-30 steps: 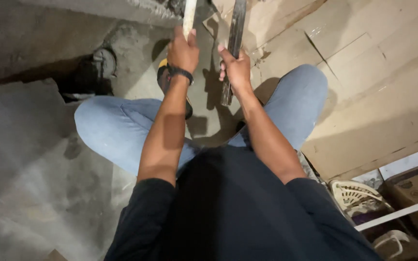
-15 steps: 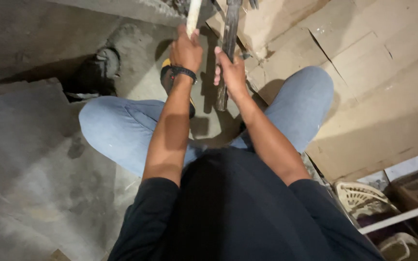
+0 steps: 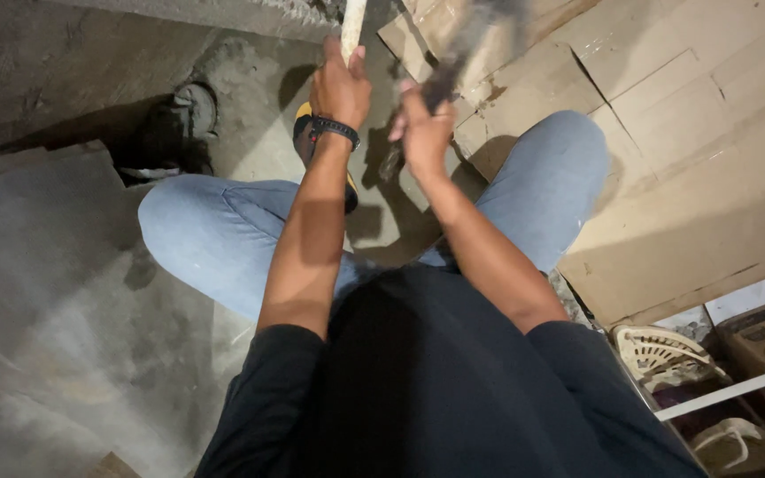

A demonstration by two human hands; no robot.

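We see a pale rod (image 3: pixel 352 25) gripped upright in the left hand (image 3: pixel 340 88), running out of view above it. Just right of it, the right hand (image 3: pixel 424 134) is wrapped around a dark tool (image 3: pixel 453 62), blurred, its head tilted up and away. The two hands sit close together, so we judge a stray swing of the tool could catch the left knuckles or glance off the rod. Flattened cardboard (image 3: pixel 666 133) lies right of the hands; it could slide underfoot. Far below the right hand, a pale basket (image 3: pixel 657 350) sits by the cardboard; we cannot tell what it holds.
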